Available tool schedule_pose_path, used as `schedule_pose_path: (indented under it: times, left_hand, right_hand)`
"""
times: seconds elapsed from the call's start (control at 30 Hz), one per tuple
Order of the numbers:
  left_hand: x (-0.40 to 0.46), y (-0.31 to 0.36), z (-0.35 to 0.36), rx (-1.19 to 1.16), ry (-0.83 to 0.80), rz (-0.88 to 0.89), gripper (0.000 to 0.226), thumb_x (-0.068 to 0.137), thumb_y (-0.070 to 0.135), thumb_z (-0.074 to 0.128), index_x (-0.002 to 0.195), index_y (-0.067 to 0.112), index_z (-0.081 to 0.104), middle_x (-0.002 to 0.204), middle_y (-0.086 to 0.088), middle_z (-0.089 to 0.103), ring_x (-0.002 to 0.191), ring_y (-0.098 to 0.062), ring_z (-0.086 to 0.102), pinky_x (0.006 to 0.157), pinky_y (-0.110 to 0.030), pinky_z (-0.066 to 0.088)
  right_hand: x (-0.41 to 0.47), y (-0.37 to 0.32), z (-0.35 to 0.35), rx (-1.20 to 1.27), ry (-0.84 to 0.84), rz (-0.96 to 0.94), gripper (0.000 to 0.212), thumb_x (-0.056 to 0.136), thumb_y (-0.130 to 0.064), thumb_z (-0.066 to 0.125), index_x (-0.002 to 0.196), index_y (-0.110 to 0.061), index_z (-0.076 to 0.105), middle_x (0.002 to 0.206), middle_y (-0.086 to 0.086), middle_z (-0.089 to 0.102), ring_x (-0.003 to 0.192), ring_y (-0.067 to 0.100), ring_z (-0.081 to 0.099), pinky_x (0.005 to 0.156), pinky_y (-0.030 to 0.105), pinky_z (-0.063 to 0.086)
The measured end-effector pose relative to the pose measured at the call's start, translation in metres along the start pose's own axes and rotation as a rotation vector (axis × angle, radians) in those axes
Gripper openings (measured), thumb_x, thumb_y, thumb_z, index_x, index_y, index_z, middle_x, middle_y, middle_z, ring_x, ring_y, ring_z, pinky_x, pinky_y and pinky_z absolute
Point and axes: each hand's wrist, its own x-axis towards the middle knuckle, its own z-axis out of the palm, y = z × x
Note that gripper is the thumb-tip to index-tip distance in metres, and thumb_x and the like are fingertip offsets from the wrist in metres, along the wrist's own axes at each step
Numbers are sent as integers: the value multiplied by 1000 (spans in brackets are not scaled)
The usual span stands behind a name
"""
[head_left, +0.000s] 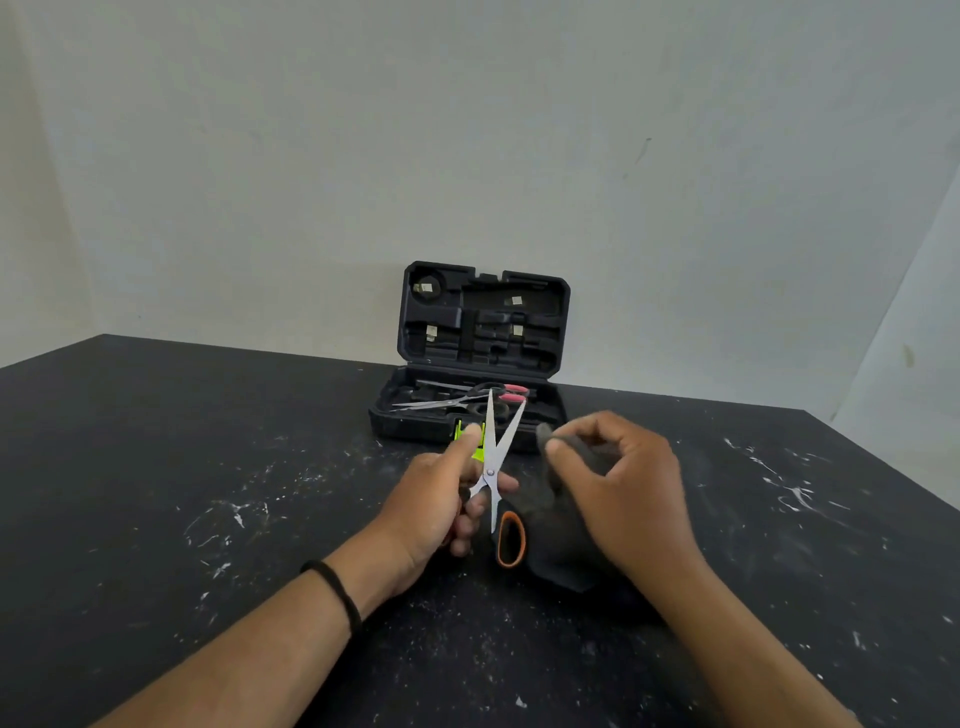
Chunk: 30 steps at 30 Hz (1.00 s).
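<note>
scissors (491, 457) over table (208, 467), blades parted; left hand (441, 499) fingers curled round one handle. right hand (623, 488) fingers pinching dark cloth (550, 525) beside blades. cloth apparently not yet between blades: work judged barely begun.

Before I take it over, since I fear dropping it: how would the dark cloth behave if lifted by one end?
Probably floppy: the dark cloth sags in folds from where the right hand pinches it. Likely light, since a fingertip pinch carries its raised end. It seems unlikely to roll, lying slumped on the table.
</note>
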Motion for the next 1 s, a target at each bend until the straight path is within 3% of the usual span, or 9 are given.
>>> schedule_pose_path:
  times: [0.17,0.27,0.47,0.57,0.63,0.77,0.87,0.93,1.0]
  left_hand:
    - [5,-4,-4,-107,-32,4,88,89,82,31,87,7,78,64,-5,47,53,-14,40,48,-24,35]
    - [7,-6,-9,-166,-155,4,105,72,96,42,91,-4,71,83,-19,54,66,-22,50,62,-30,42]
    - [3,-6,-3,-256,-216,24,59,80,32,76,119,-11,66,123,-35,64,119,-44,62,111,-47,42]
    - [6,-6,-3,-178,-142,37,32,91,7,63,120,-6,68,123,-33,65,118,-39,64,111,-38,45]
    - [6,-4,-4,-71,-124,70,29,97,3,53,119,2,71,118,-30,68,104,-27,67,97,-27,49]
    - [-1,-2,-6,352,-62,248,29,98,31,52,111,19,75,97,5,78,96,-7,69,91,-25,48]
    - [-12,1,-1,785,76,392,40,104,49,39,111,25,70,99,10,69,102,-7,64,92,-30,46]
    - [-23,4,7,955,196,345,70,90,76,26,138,33,53,118,8,59,120,-14,55,102,-36,44]
    - [-31,8,12,1013,315,241,95,71,96,20,139,33,43,123,8,54,120,-17,53,98,-41,46]
  right_hand:
    - [2,-21,-9,575,-122,245,22,90,-8,72,71,-16,65,70,2,66,66,12,60,62,26,53]
    - [-12,-19,15,378,-159,227,17,89,-17,74,74,-15,66,71,-1,69,67,9,62,64,28,52]
    - [-20,-6,31,186,-103,167,39,97,-23,59,59,-14,64,63,-16,63,61,4,56,65,38,48]
    - [-8,7,20,108,-23,251,28,94,-23,63,71,-26,77,76,-13,73,70,6,64,77,42,58]
    - [-8,16,19,75,-165,337,5,89,-27,71,87,-29,76,78,-10,74,75,9,68,83,47,60]
    - [-9,18,23,122,-468,271,15,99,-19,61,99,-20,77,89,-6,78,86,6,72,85,27,56]
    - [-12,19,27,163,-406,200,27,102,-18,57,85,-7,74,77,-1,73,72,4,61,71,28,49]
    - [-15,21,31,190,-335,202,32,103,-19,55,79,-2,67,69,-1,64,65,5,53,65,31,45]
    - [-14,22,33,191,-238,238,29,103,-19,54,81,-8,69,74,-5,69,69,7,60,67,31,49]
